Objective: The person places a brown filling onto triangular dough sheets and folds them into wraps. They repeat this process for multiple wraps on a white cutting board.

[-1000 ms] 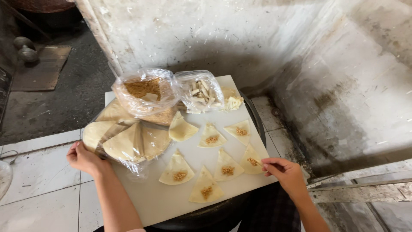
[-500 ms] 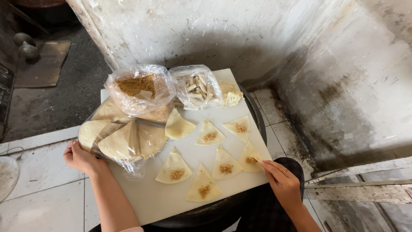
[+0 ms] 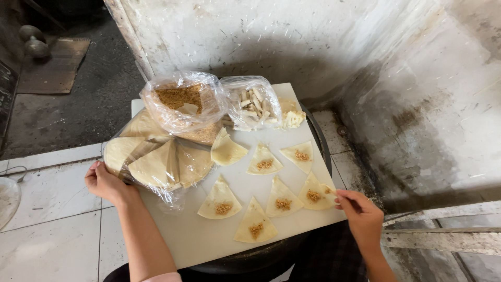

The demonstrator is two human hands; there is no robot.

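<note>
The right hand (image 3: 362, 214), lower right of frame, has its fingers pinched narrow at the right corner of the nearest dough triangle (image 3: 314, 192), which lies just left of the fingertips, point toward the wall. The left hand (image 3: 107, 183) rests curled on the white worktop (image 3: 193, 240) edge, holding nothing, beside the wrapped dough stack (image 3: 156, 162). Six filled triangles, one bare; two bags.

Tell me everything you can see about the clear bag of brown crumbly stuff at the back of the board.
The clear bag is thin, crinkled, shiny plastic, puffed up and open at the top. It holds a coarse golden-brown crumbly filling, with a pale piece lying in it. It sits at the far left of the white board, resting on the wrapped stack of pale triangular dough sheets and touching the second clear bag of whitish sticks on its right. Neither hand touches it.
</note>
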